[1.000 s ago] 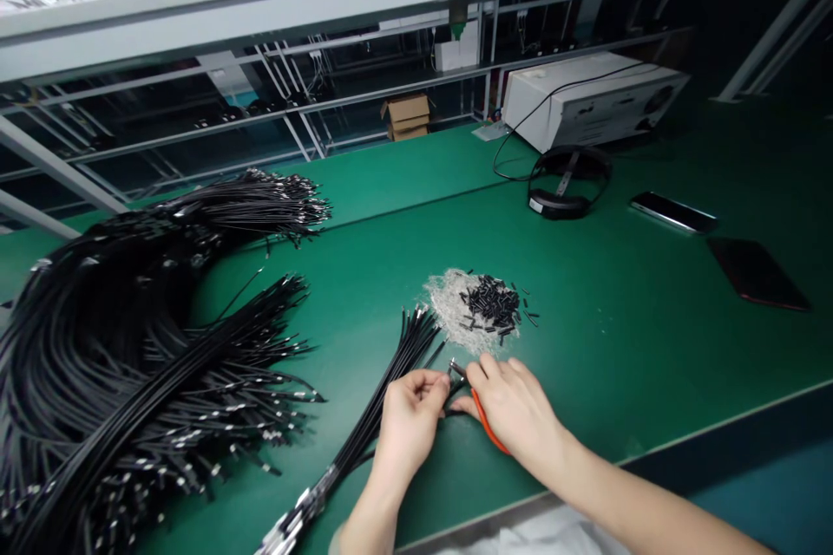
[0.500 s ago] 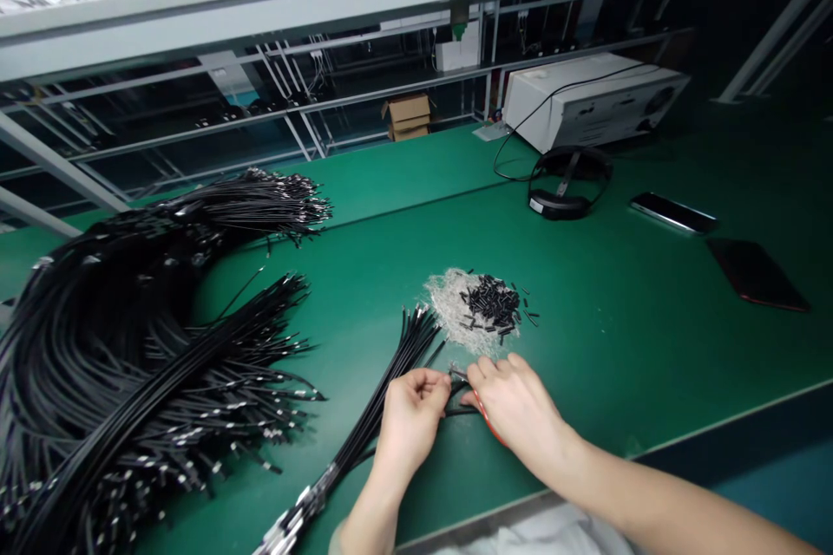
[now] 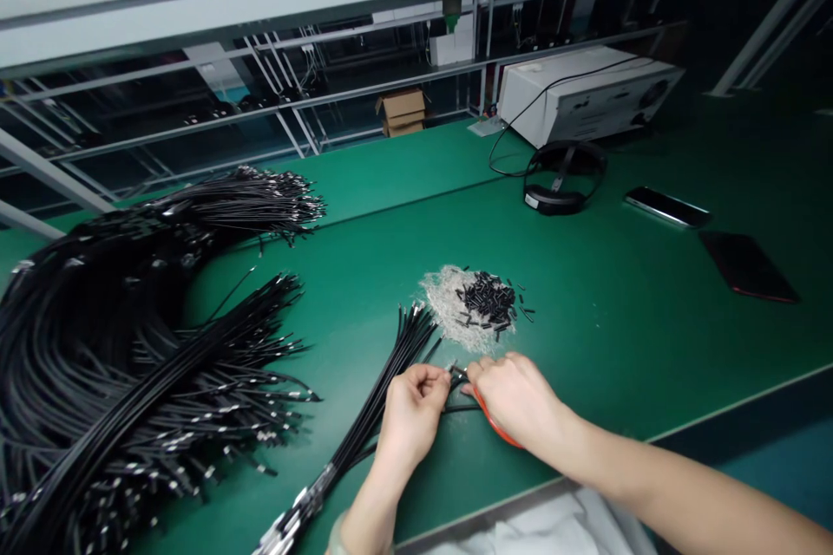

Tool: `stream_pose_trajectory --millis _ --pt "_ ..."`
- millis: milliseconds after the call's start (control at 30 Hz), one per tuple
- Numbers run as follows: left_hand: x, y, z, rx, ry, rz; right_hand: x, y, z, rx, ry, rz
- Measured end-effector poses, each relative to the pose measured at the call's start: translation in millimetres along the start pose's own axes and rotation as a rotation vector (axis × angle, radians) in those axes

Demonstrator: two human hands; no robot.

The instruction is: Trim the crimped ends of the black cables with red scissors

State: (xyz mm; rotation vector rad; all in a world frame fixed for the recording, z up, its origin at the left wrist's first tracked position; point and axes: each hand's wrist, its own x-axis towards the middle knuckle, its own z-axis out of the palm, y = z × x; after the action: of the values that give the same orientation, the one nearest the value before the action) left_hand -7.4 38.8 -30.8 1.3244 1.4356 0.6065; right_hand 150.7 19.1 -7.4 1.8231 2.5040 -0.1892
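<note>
My left hand (image 3: 411, 416) is closed in a pinch on the end of a thin black cable (image 3: 462, 408), part of which shows between my hands. A pale tip sticks out at its fingertips. My right hand (image 3: 519, 399) is wrapped around red-handled cutters (image 3: 495, 427), their dark jaws right at that tip. Fingers hide most of the jaws and the exact contact. Left of my hands lies a bundle of black cables (image 3: 368, 408). Just beyond them is a heap of short black tube pieces (image 3: 488, 297), beside and partly on a pile of pale, thread-like scraps (image 3: 446, 303).
A large mass of black cables (image 3: 84, 347) covers the left of the green table (image 3: 586, 321). Toward the right are a black headband device (image 3: 556, 198), a phone (image 3: 667, 206) and a dark flat item (image 3: 748, 264). A white box-shaped machine (image 3: 586, 95) stands behind.
The red handles have swung slightly outward, and more of them shows below my right hand. My left hand keeps its pinch. The whole view has shifted a little.
</note>
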Motion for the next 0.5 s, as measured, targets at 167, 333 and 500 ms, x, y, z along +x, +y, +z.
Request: stream_pose_trajectory --millis 167,333,500 --pt "1.8 -1.1 -2.0 0.005 -0.027 0.003 0.4 10.7 -4.4 0.152 -0.049 0.054" --pt "-2.6 2.8 -5.4 -0.038 -0.045 0.014 0.7 17.9 1.6 0.594 0.135 0.275" --pt "-9.8 13.9 -13.5 -0.095 -0.15 -0.002 -1.2 4.6 13.9 1.254 0.109 0.246"
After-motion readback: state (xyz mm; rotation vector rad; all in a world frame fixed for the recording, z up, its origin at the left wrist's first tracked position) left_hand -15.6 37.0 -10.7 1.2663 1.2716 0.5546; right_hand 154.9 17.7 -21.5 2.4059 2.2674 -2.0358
